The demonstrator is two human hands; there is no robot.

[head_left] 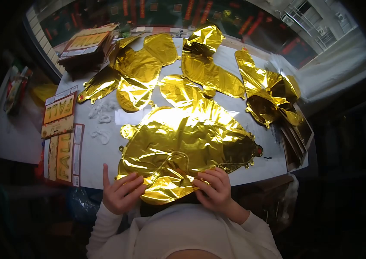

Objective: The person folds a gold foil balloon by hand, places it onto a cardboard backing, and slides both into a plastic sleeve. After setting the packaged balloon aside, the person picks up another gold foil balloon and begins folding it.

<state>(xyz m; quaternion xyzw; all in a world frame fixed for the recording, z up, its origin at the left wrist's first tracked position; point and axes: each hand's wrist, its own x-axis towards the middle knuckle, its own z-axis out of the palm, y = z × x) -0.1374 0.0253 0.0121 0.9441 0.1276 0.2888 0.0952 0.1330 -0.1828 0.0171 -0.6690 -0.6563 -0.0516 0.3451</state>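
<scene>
A large flat gold foil balloon [183, 142] lies creased in front of me, its near flap hanging over the table edge. At the flap's left side my left hand [122, 193] is closed on the foil, with one finger sticking up apart from the others. My right hand [215, 190] has bent fingers pinching the flap's right side. Both thumbs are mostly hidden. A thin raised seam loops across the balloon between the hands.
More gold foil balloons [139, 77] lie at the back of the white table [101, 151], others [269, 93] at the right. Printed FALL cards [64, 157] lie at the left, below a card stack [83, 49]. Brown cardboard pieces [293, 142] stand at the right edge.
</scene>
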